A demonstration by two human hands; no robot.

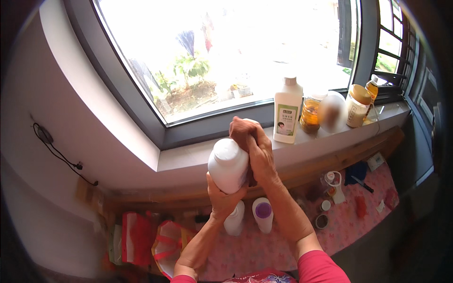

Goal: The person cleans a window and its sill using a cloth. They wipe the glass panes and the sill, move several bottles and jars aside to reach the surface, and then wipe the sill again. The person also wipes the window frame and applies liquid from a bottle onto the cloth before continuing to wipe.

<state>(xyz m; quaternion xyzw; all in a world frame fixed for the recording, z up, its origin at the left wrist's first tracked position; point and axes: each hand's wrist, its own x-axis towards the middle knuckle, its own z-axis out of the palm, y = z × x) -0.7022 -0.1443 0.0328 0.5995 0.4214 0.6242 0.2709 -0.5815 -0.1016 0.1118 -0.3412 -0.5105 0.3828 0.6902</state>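
My left hand (225, 200) grips a large white bottle (228, 165) with a rounded white lid, from below and the side. The bottle is held up in front of the window sill, tilted toward me. Against its right side, my right hand (262, 158) is closed on what looks like a bunched brown cloth (242, 130). Part of a pale rounded thing shows just behind that hand, mostly hidden. Below my hands, a white bottle (234, 221) and a white container with a purple lid (263, 214) stand on the pink patterned table cover.
On the sill stand a tall white labelled bottle (287, 111), a jar of amber liquid (310, 114), a gold-lidded jar (357, 107) and a slim amber bottle (371, 92). A knife (363, 185) lies at the table's right. Red bags (138, 238) sit at left.
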